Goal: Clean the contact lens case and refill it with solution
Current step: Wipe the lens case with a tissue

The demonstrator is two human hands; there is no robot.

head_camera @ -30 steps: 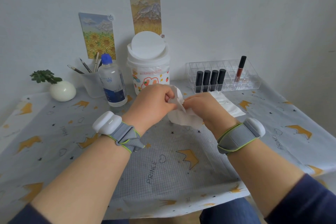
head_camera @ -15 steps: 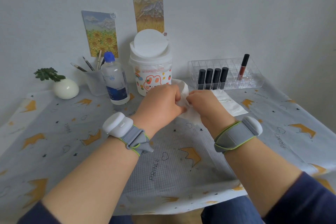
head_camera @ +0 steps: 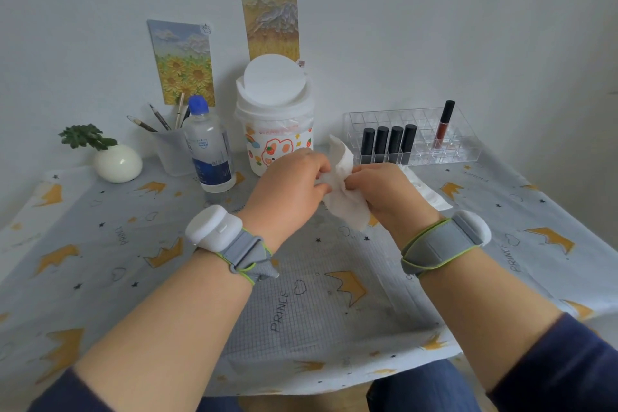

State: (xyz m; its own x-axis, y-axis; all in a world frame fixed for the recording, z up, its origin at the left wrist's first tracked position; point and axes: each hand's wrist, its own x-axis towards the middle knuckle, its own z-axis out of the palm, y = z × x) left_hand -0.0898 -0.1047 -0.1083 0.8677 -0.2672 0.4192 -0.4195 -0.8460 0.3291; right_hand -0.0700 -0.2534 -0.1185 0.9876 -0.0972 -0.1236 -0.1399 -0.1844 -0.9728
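Left hand (head_camera: 287, 191) and right hand (head_camera: 388, 192) still pinch the white tissue (head_camera: 344, 207) between them, its corner now standing higher, so wiping the hidden case seems unfinished.

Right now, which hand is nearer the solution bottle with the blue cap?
Left. The left hand is just right of the solution bottle, gripping the tissue; the right hand grips the tissue's other side, farther away.

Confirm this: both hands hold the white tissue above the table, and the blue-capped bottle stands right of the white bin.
One detail is wrong. The head view shows the blue-capped bottle standing left of the white bin, not right. The left hand and right hand do hold the white tissue above the table.
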